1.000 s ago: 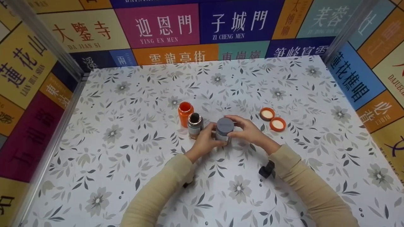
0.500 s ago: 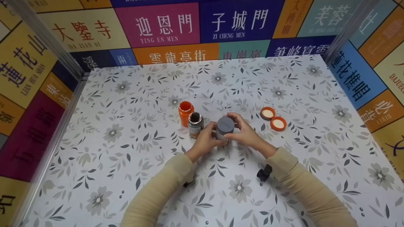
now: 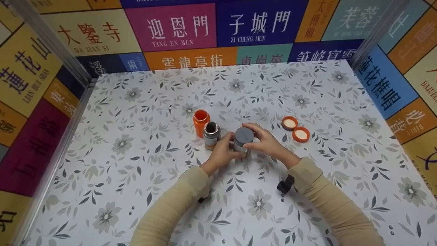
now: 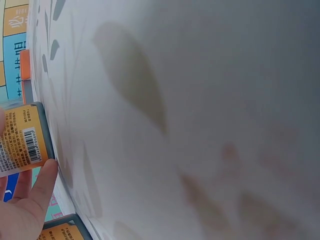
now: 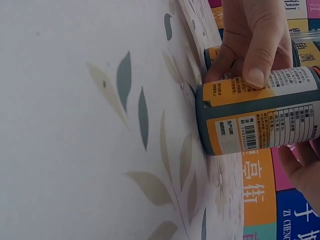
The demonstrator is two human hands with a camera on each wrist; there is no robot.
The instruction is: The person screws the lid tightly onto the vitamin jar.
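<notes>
In the head view my left hand grips the body of a small grey supplement bottle low down. My right hand pinches the bottle's grey screw lid between thumb and fingers. The bottle stands upright on the table, and its orange-and-white label with a barcode shows in the right wrist view. Just left of it are an uncapped grey bottle and, behind that, an uncapped orange bottle. In the left wrist view a left fingertip lies near the bottle's base.
Two loose lids lie inside-up to the right: a grey-and-orange-looking one and an orange one, side by side. A white leaf-patterned cover spreads over the table. Printed panels stand along the back and sides.
My right fingers shift around the lid, and the right wrist has moved slightly left. My left hand keeps its grip, and the bottle stays in about the same spot.
</notes>
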